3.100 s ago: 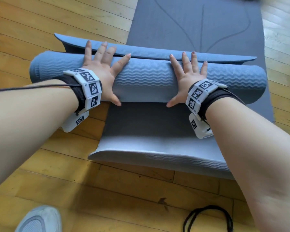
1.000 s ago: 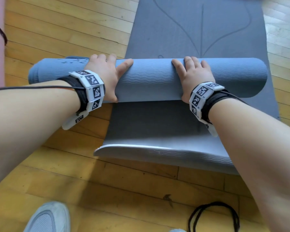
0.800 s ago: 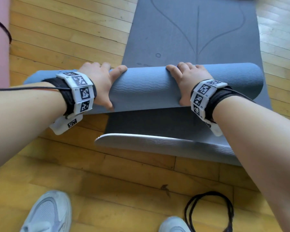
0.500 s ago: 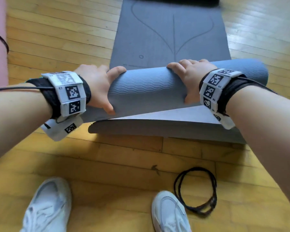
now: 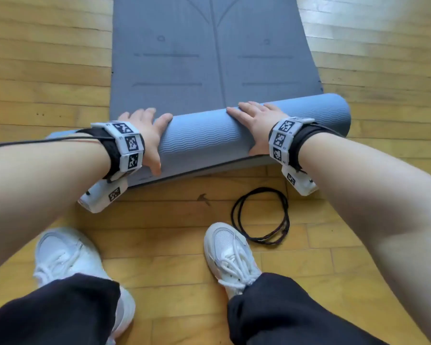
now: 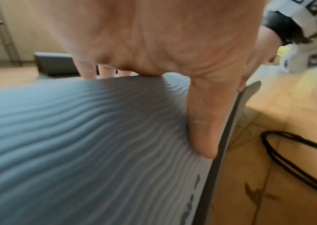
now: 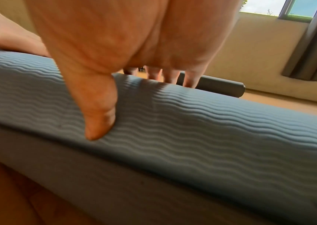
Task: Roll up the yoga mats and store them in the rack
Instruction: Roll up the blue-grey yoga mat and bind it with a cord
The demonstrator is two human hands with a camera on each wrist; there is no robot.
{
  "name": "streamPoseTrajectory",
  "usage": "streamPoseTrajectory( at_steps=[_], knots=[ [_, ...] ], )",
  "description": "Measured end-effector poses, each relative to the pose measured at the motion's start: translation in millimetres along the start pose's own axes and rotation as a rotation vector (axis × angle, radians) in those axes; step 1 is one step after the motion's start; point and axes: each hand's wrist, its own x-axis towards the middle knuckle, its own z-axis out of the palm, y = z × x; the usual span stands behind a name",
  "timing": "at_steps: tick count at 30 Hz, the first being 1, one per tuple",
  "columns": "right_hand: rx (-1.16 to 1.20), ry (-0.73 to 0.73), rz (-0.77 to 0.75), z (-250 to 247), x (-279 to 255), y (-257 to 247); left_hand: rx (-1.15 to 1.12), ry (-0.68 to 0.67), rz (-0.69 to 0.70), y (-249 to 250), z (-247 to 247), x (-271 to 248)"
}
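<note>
1. Nearest, a looped black cord [image 5: 260, 216] lies unused on the wooden plank floor [image 5: 47, 70].
2. The left hand [image 5: 146, 131] and right hand [image 5: 255, 122] press, fingers draped over it, on the grey-blue ribbed foam yoga mat roll [image 5: 207, 135].
3. Beyond, much mat lies flat; rolling seems partly done, racking untouched.

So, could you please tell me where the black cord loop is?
In the head view, the black cord loop lies on the wooden floor, just right of the right white sneaker.
</note>
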Motion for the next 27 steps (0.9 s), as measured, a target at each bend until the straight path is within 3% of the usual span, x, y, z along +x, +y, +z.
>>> streamPoseTrajectory(
  at_steps=[8, 11, 13, 16, 18, 22, 27],
  knots=[
    [0.166, 0.113, 0.047, 10.6, -30.4, 16.7, -0.018, 0.166, 0.082, 41.2, -6.3, 9.9],
    [0.214, 0.191, 0.106, 18.5, -54.0, 25.3, -0.020, 0.147, 0.064, 62.7, -12.5, 12.6],
    [0.210, 0.076, 0.134, 29.3, -69.0, 29.3, -0.047, 0.124, 0.048, 65.0, -12.6, 14.1],
    [0.096, -0.269, 0.189, 61.9, -84.4, 30.7, -0.076, 0.164, 0.063, 61.0, -8.1, 14.5],
    [0.125, -0.420, 0.268, 88.7, -89.9, 32.5, -0.076, 0.194, 0.063, 60.0, -6.4, 15.4],
    [0.327, -0.413, 0.422, 125.8, -88.6, 27.4, -0.121, 0.208, 0.063, 58.0, -6.3, 19.5],
    [0.387, -0.409, 0.395, 133.2, -65.5, 12.4, -0.154, 0.217, 0.062, 54.5, -5.3, 25.1]
  ],
)
